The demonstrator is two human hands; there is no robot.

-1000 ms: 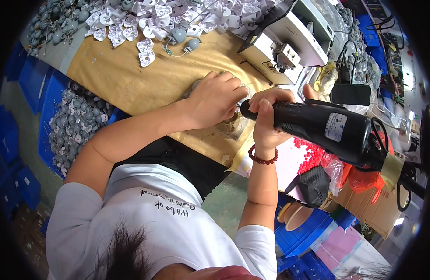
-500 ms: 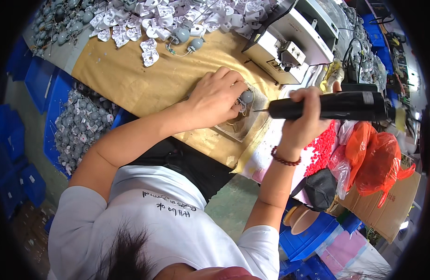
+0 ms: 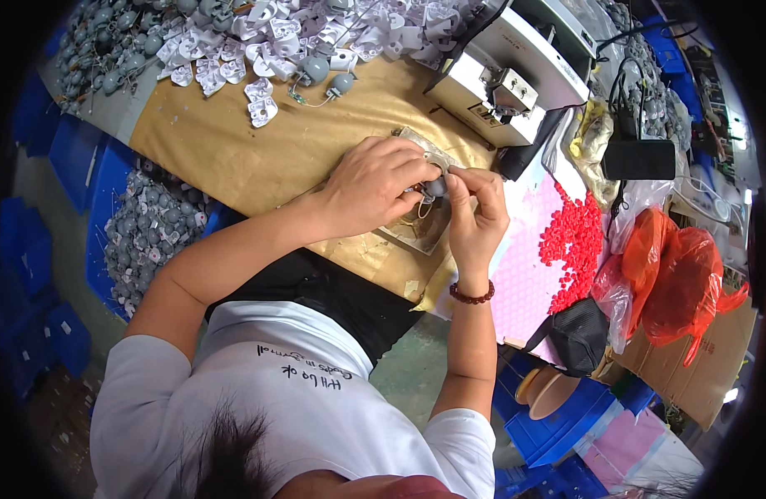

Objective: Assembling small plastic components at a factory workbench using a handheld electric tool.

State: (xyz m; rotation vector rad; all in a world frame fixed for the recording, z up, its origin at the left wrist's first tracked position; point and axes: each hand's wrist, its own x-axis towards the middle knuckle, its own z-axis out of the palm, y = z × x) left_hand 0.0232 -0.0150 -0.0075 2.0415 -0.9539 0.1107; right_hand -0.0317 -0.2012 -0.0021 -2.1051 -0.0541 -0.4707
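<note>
A small grey ball-shaped part (image 3: 437, 188) with thin wires is over a shallow, worn tray (image 3: 414, 243) on the tan-covered table. My left hand (image 3: 375, 185) is closed round its left side, fingers curled over the tray. From the right, the thumb and fingers of my right hand (image 3: 479, 208) pinch at the same ball, close to the left fingertips. What lies under the fingers is hidden. A dark object (image 3: 528, 151), perhaps the power screwdriver, lies beside the white machine.
White plastic housings (image 3: 275, 50) and grey balls (image 3: 117, 66) are heaped along the far edge. A white boxy machine (image 3: 508, 91) stands behind my right hand. Small red pieces (image 3: 570, 241) lie on a pink sheet, beside red bags (image 3: 674, 274). A blue bin (image 3: 100, 241) of grey parts is at left.
The black power screwdriver has left my right hand. That hand has moved left to the grey ball and now pinches at it. My left hand stays about where it was.
</note>
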